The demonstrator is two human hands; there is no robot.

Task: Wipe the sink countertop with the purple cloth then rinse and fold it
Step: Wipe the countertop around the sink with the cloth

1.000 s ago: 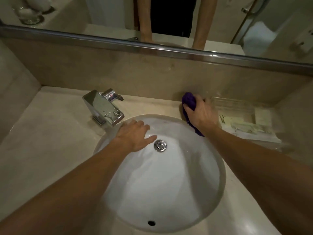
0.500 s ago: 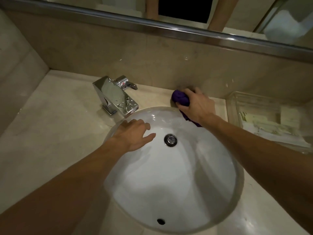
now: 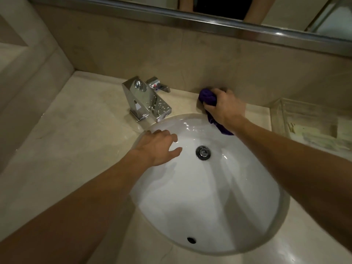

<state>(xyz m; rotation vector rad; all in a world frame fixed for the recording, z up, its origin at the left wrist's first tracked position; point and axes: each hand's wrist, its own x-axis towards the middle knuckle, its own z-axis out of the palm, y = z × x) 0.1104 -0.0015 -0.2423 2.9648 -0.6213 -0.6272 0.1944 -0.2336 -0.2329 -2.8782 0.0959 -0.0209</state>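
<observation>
My right hand (image 3: 225, 108) grips the bunched purple cloth (image 3: 207, 96) and presses it on the beige countertop (image 3: 80, 122) behind the white sink basin (image 3: 209, 197), close to the back wall. A tail of the cloth hangs under my wrist over the basin's rim. My left hand (image 3: 159, 146) rests flat on the basin's left rim, fingers spread, holding nothing. The chrome faucet (image 3: 146, 101) stands between the two hands at the back.
A clear tray (image 3: 304, 119) with paper packets sits on the counter at the right. The drain plug (image 3: 203, 152) lies in the basin's middle. A mirror with a metal frame (image 3: 209, 21) runs above the backsplash. A side wall bounds the counter at left.
My right hand has slid the purple cloth leftward along the back of the counter, away from the tray and nearer the faucet. My left hand stays on the basin rim.
</observation>
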